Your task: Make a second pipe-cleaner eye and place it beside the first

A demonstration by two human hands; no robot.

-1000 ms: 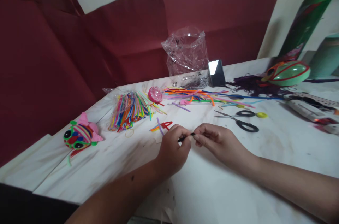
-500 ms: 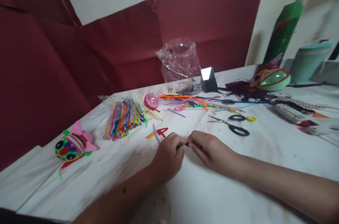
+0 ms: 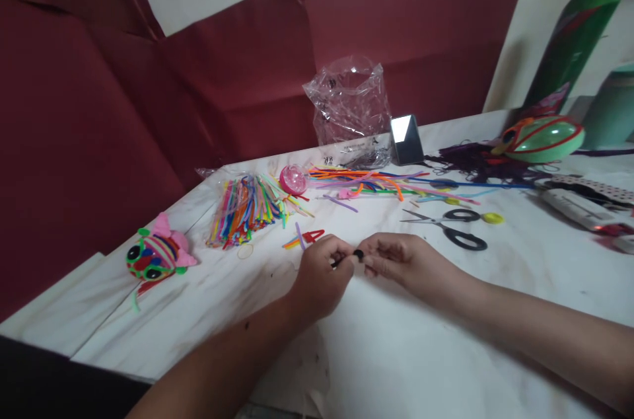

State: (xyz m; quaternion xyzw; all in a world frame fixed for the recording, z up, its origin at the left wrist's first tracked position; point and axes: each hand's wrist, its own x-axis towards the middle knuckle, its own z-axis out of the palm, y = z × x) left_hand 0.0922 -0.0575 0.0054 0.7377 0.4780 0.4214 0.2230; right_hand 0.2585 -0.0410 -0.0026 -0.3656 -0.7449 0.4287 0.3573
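My left hand [image 3: 319,277] and my right hand [image 3: 403,264] meet fingertip to fingertip just above the white table [image 3: 446,340]. Between them they pinch a short black pipe cleaner [image 3: 352,256], whose right end is curled into a small coil. Both hands are closed on it. A few cut pipe-cleaner pieces, red, purple and yellow [image 3: 304,237], lie just beyond my left hand.
A bag of coloured pipe cleaners [image 3: 242,207], a pink ball [image 3: 292,179], loose long pipe cleaners [image 3: 376,182], black scissors [image 3: 453,227], a crumpled clear bag [image 3: 349,105], a striped toy [image 3: 153,254] at left, a green shell [image 3: 542,138] and a white tool [image 3: 577,207] at right.
The right end of the black pipe cleaner has been rolled into a small coil between my fingertips. Both hands stay in the same spot; the camera shifted a little.
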